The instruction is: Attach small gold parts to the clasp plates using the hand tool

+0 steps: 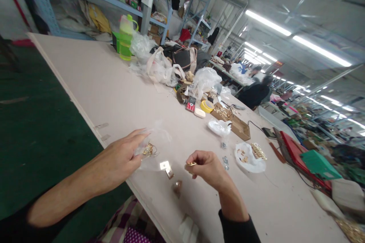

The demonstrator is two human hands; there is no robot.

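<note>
My left hand [125, 153] grips the near side of a transparent plastic bag [162, 136] at the table's front edge. Small gold metal fittings [148, 149] lie in the bag, close to my thumb; their exact kind is too small to tell. Above the table, my right hand [205, 167] pinches a small gold metal piece [191, 163] between thumb and forefinger. Between the hands rest shiny flat metal plates [169, 172]. A brownish small piece [177, 186], blurred, is nearer to me.
Right of my right hand are silvery discs [225, 162] and a white plastic sheet [248, 161] bearing small parts. Farther back stand a cardboard box [240, 127], yellow tape [207, 106], plastic bags [159, 66] and a green bottle [126, 38]. A person [254, 93] sits beyond.
</note>
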